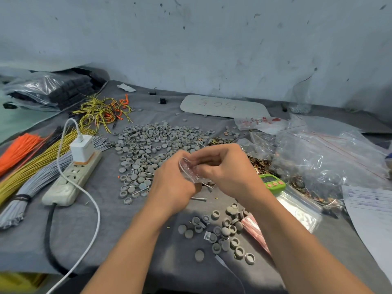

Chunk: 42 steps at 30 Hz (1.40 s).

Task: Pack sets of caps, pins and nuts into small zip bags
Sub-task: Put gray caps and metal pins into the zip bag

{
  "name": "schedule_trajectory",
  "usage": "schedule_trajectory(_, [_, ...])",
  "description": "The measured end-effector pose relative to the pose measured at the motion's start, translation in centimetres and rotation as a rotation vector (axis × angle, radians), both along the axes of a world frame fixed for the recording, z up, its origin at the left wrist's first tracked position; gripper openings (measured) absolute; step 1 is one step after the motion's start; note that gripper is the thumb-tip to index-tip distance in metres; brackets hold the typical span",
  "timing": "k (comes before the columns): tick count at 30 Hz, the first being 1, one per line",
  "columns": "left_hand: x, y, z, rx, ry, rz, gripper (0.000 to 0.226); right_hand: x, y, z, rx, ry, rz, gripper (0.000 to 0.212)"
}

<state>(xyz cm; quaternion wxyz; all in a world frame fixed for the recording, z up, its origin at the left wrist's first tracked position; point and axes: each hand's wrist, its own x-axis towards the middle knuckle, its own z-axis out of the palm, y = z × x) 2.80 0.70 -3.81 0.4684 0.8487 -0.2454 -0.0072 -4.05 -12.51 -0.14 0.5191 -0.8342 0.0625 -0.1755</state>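
Above the middle of the grey cloth, my left hand and my right hand together pinch a small clear zip bag. What is inside the bag is hidden by my fingers. A big heap of grey round caps lies behind my hands. A smaller scatter of grey caps lies in front of them. Loose metal pins lie on the cloth under my hands. Brass-coloured small parts are piled to the right.
A white power strip with a charger and cable lies at the left, beside bundles of orange, yellow and grey wires. A green timer, large clear bags, a stack of small zip bags and a paper sheet are at the right.
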Motion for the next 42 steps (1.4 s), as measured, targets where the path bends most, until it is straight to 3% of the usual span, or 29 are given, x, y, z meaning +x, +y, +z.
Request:
schedule_trajectory(4, [0.3,0.2,0.1,-0.183,0.085,0.063,0.042,0.0,-1.5,-0.1,0.092,-0.018,-0.217,0.029])
schedule_trajectory(6, [0.4,0.5,0.2,-0.258,0.120,0.078,0.045,0.1,-2.0,-0.6,-0.166,0.131,-0.303,0.025])
schedule_trajectory(8, [0.6,0.7,0.3,-0.330,0.133,0.088,0.047,0.4,-1.6,-1.4,-0.443,0.365,-0.226,0.020])
schedule_trajectory(10, [0.7,0.8,0.3,-0.381,0.148,0.080,0.047,0.7,-0.3,-2.2,-0.580,0.507,-0.140,0.016])
schedule_trajectory(14, [1.1,1.0,0.0,-0.352,0.117,0.092,0.047,1.1,1.4,-3.4,-0.735,0.558,-0.091,0.010])
schedule_trajectory(19, [1.5,1.4,-0.3,-0.206,0.032,0.117,0.044,1.1,1.8,-3.8,-0.797,0.578,-0.060,0.019])
schedule_trajectory(22, [1.2,1.4,-0.1,-0.080,-0.060,0.149,0.042,1.2,1.1,-3.1,-0.697,0.520,-0.144,0.018])
schedule_trajectory(25, [0.3,1.0,-0.1,0.071,-0.109,0.147,0.045,1.1,0.2,-2.1,-0.332,0.232,-0.292,0.015])
schedule_trajectory(28, [-0.3,0.5,0.0,0.132,-0.088,0.123,0.052,0.7,0.2,-1.3,-0.088,0.032,-0.264,0.016])
schedule_trajectory(38, [-0.7,-0.2,0.1,-0.011,0.010,0.060,0.061,0.8,1.3,-1.0,0.108,0.129,-0.178,0.027])
schedule_trajectory(42, [-0.3,-0.4,0.1,-0.177,0.078,0.127,0.059,0.4,-0.5,-0.6,0.096,0.082,-0.329,0.026])
